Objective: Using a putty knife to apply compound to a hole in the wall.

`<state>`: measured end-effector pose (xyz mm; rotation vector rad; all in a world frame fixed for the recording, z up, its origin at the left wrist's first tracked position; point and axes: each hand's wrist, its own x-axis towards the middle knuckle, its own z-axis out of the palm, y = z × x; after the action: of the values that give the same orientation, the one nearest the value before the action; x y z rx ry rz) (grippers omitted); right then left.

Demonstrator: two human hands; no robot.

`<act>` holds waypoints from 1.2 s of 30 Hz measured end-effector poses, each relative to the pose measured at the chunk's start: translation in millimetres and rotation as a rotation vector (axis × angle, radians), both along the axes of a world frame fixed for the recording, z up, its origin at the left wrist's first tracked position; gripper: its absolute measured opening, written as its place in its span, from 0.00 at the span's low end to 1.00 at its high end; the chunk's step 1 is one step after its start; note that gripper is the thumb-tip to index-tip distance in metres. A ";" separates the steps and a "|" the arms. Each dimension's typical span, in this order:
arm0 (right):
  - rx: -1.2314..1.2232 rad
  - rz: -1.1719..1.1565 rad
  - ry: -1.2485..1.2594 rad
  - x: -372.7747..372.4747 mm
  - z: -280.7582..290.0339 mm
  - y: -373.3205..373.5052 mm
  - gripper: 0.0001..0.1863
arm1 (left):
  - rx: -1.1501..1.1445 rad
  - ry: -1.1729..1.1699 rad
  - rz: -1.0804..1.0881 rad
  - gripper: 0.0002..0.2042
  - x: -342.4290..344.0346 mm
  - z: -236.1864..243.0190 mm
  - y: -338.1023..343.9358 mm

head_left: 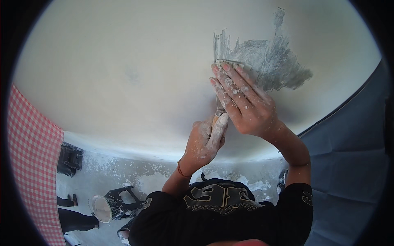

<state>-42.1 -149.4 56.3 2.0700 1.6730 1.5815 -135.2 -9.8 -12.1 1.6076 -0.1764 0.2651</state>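
Observation:
My left hand (204,141), dusted white, is closed around the light wooden handle of a putty knife (216,118). The thumb lies along the handle. Flat against the tool's blade rests my right hand (252,102), its fingers stretched out and pointing up and left, specked with white bits. Most of the blade is hidden beneath those fingers; only its far edge shows past the fingertips. That edge touches the pale wall (123,61) at the lower left of a rough grey patch (271,57) with streaky borders.
A red-and-white checked cloth (33,164) hangs at the left, a blue-grey sheet (349,176) at the right. On the white-spattered floor (154,182) are a white-rimmed bucket (95,209), a black stool (132,200) and a dark object (70,158). Another person's legs (78,220) show lower left.

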 end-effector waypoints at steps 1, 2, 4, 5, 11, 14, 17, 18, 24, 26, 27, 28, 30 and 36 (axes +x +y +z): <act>-0.002 -0.002 0.002 0.0 -4.3 -0.6 0.20 | -0.002 0.002 -0.002 0.24 -0.4 -4.0 -1.1; -0.005 -0.003 0.009 0.2 -8.2 -1.0 0.19 | 0.004 -0.002 0.001 0.24 -0.5 -7.3 -2.1; -0.010 -0.006 0.017 0.3 -13.5 -1.7 0.18 | 0.008 -0.005 0.002 0.24 -1.1 -13.1 -3.1; -0.010 0.001 0.021 0.9 -15.3 -1.9 0.18 | 0.012 0.002 0.011 0.23 -1.0 -15.9 -3.5; -0.017 0.016 0.035 3.0 -18.3 1.4 0.16 | 0.095 0.106 0.015 0.20 0.2 -13.9 8.5; -0.010 0.015 0.017 5.9 -17.7 1.0 0.15 | 0.098 0.113 -0.011 0.19 1.8 -6.6 11.2; 0.008 0.044 0.027 4.7 -9.3 6.7 0.15 | 0.130 0.078 -0.012 0.18 2.8 -3.8 16.6; 0.021 0.041 0.034 6.3 -5.8 6.5 0.15 | 0.153 0.039 -0.021 0.18 7.7 -3.1 17.2; 0.026 0.067 0.002 7.6 10.5 7.3 0.16 | 0.070 0.109 -0.044 0.19 6.3 11.6 17.0; 0.041 0.060 -0.013 6.3 18.3 9.2 0.16 | 0.084 0.111 -0.024 0.20 8.4 18.5 17.6; 0.050 0.062 -0.027 8.7 21.7 10.6 0.16 | 0.042 0.081 -0.026 0.21 8.7 23.2 18.7; 0.053 0.062 -0.027 10.6 26.4 11.5 0.16 | 0.000 0.051 -0.028 0.22 9.9 28.3 19.4; 0.096 0.089 -0.013 13.0 34.8 13.3 0.16 | 0.035 0.049 0.009 0.23 15.1 37.3 19.3; 0.103 0.089 -0.033 6.6 30.7 8.3 0.18 | 0.009 -0.010 0.061 0.23 8.9 33.1 8.6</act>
<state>-35.5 -141.1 87.0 2.0299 1.7309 1.7535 -126.4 -1.2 21.1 1.6226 -0.1368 0.3194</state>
